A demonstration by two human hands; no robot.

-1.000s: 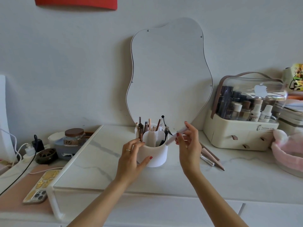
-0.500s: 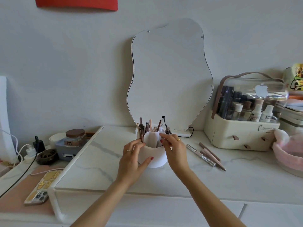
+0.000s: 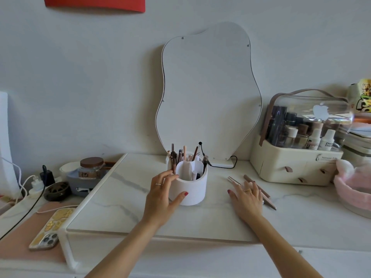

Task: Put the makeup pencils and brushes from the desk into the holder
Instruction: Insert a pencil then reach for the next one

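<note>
A white round holder (image 3: 192, 190) stands mid-desk in front of the mirror, with several pencils and brushes (image 3: 181, 156) upright in its compartments. My left hand (image 3: 162, 195) wraps its left side, thumb on the front wall. A few pencils (image 3: 259, 187) lie on the marble desk to the right. My right hand (image 3: 246, 199) lies flat over them, fingers spread, fingertips on a silver pencil (image 3: 232, 179). I see nothing gripped in that hand.
A wavy mirror (image 3: 208, 91) leans on the wall behind the holder. A cream cosmetics case (image 3: 297, 165) sits at the right, a pink headband (image 3: 353, 183) beside it. At the left lie a phone (image 3: 51, 229), a jar (image 3: 92, 167), chargers and cables.
My right hand put a white-pink pencil into the holder, then moved right and down onto the pencils lying on the desk. My left hand stayed on the holder.
</note>
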